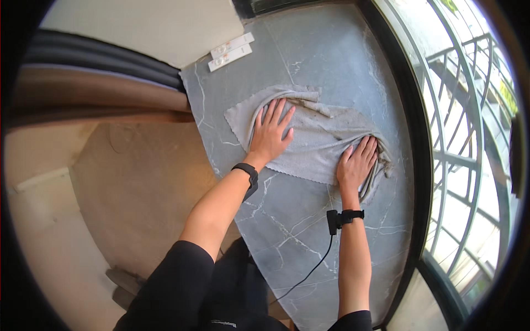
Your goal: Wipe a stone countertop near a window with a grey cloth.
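Note:
A grey cleaning cloth (314, 140) lies spread and wrinkled over the grey marble-patterned windowsill (292, 220), with dark smudges on its right end. My left hand (270, 132) rests flat on the cloth's left part, its fingers stretched out and a little apart. On the right end, where the fabric is bunched, my right hand (358, 163) presses down with its fingers extended and the thumb apart. Neither hand grips the cloth. A black band circles each of my wrists.
Two white flat boxes (231, 52) lie at the sill's far left edge beside the wall. Dark and brown curtains (105, 91) hang on the left. A dark-framed window with metal bars (464, 138) borders the right side. From my right wristband a black cable (309, 276) runs down.

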Action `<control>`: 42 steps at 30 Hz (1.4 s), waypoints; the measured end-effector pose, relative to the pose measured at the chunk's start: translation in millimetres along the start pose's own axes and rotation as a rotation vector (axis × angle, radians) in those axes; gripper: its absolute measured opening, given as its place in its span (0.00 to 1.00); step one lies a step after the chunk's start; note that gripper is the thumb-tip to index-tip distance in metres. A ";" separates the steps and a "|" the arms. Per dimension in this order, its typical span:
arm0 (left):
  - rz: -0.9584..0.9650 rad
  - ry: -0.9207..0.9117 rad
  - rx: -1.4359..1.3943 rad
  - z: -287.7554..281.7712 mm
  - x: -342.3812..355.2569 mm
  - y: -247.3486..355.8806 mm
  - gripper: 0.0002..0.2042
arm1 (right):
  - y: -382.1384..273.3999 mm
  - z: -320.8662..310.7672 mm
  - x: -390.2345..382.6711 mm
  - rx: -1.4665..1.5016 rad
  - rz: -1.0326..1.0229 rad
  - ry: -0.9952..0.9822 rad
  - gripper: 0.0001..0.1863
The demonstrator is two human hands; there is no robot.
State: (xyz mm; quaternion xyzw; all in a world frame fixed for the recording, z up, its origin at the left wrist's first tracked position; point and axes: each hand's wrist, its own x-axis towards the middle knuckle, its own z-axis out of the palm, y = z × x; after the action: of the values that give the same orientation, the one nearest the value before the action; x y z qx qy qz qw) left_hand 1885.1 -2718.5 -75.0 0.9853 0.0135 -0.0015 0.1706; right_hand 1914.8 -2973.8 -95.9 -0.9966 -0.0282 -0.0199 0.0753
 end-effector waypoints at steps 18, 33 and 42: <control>0.132 0.258 0.165 34.5 59.3 -12.5 0.33 | 6.2 29.9 5.3 0.185 0.001 0.278 0.30; 0.166 0.631 0.153 38.5 -23.7 22.4 0.31 | 24.6 62.5 -68.2 0.149 -0.200 0.534 0.30; 0.231 0.541 0.182 36.1 -84.9 41.8 0.33 | -26.5 23.4 -72.4 0.217 -0.281 0.571 0.29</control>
State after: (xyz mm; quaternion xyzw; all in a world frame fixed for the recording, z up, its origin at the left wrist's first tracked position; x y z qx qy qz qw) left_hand 1801.5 -2772.2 -94.3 0.9562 -0.0537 0.2790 0.0707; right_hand 1841.8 -2948.0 -118.3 -0.9234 -0.1448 -0.3053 0.1822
